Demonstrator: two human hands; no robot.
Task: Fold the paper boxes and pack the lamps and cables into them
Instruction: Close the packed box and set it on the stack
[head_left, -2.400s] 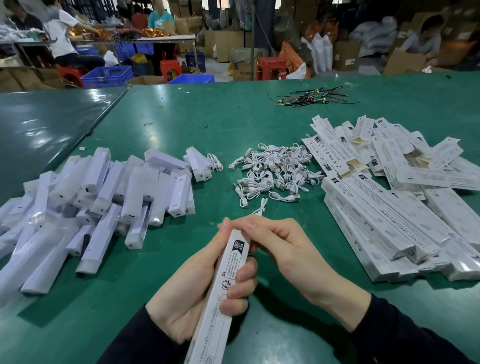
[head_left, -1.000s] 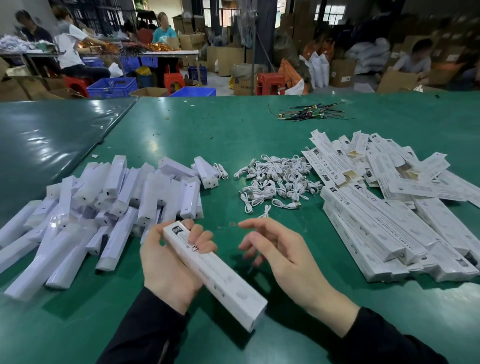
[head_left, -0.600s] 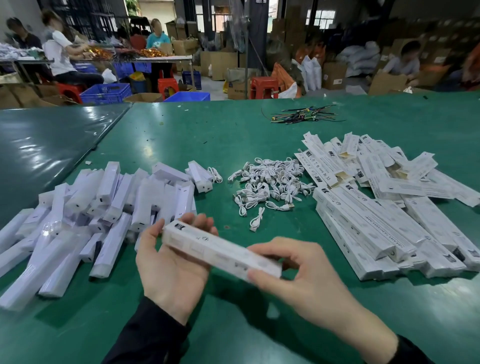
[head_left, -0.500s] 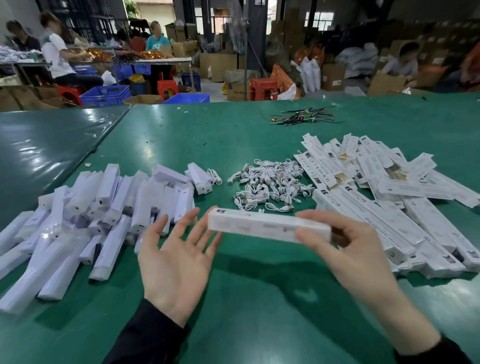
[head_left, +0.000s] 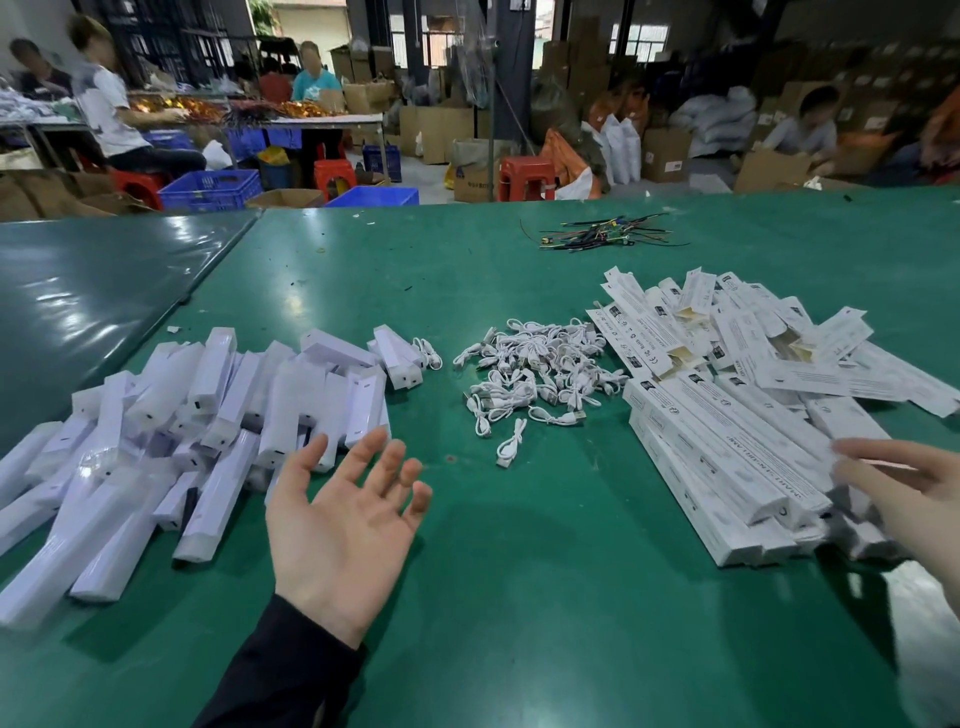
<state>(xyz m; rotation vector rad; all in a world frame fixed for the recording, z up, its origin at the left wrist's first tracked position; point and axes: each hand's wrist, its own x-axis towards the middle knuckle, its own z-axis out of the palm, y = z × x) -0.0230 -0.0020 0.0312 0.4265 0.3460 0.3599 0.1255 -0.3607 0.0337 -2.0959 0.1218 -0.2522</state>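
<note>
**Between boxes, both hands free**

I am holding my left hand (head_left: 345, 525) palm up over the worktop (head_left: 519, 597) near its front edge, fingers (head_left: 387, 460) spread and holding nothing, likely ready for another lamp. My right hand (head_left: 906, 493), blurred, is reaching over the stacked paper boxes (head_left: 727, 457) toward the right edge, fingers seemingly relaxed. Lamps (head_left: 208, 431) are lying heaped toward the left edge, cables (head_left: 540, 374) mid-worktop, all within reach.

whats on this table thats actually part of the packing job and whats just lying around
Part of the job:
- lamps, piled on the left
- white cables, heaped in the middle
- paper boxes, flat and folded, stacked on the right

Just lying about:
- bundle of dark and coloured wires at the far side of the green table
- small scraps by the table seam
</note>
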